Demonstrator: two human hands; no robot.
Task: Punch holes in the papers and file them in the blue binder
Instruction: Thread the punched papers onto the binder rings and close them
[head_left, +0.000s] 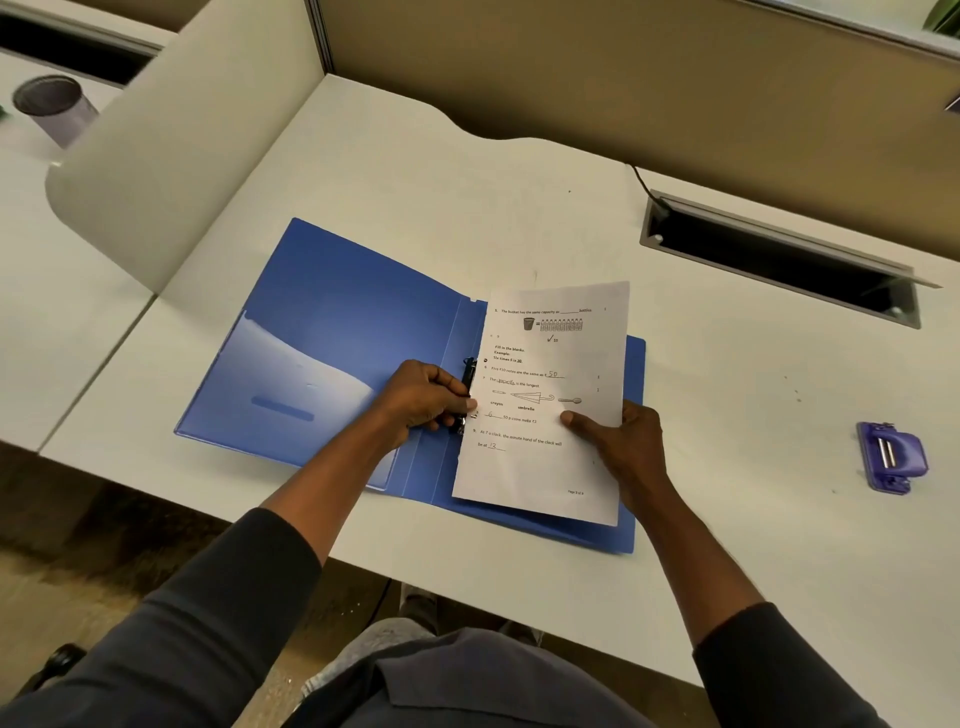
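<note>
The blue binder (332, 322) lies open on the white desk, its inner pocket on the left flap. Over its right half rests a printed worksheet paper (550, 457), its left edge at the black ring clip (469, 371) on the spine. My left hand (421, 397) is closed around the lower part of that clip, thumb tip touching the paper's edge. My right hand (623, 447) pinches the paper's right side, thumb on top and fingers beneath. A purple hole punch (891, 457) sits apart at the far right of the desk.
The white desk (727, 395) has a dark cable slot (779, 260) at the back right, with a cable running into it. A beige divider panel (171, 156) stands at the left; beyond it sits a dark mesh cup (52, 106). The desk's front edge is near my body.
</note>
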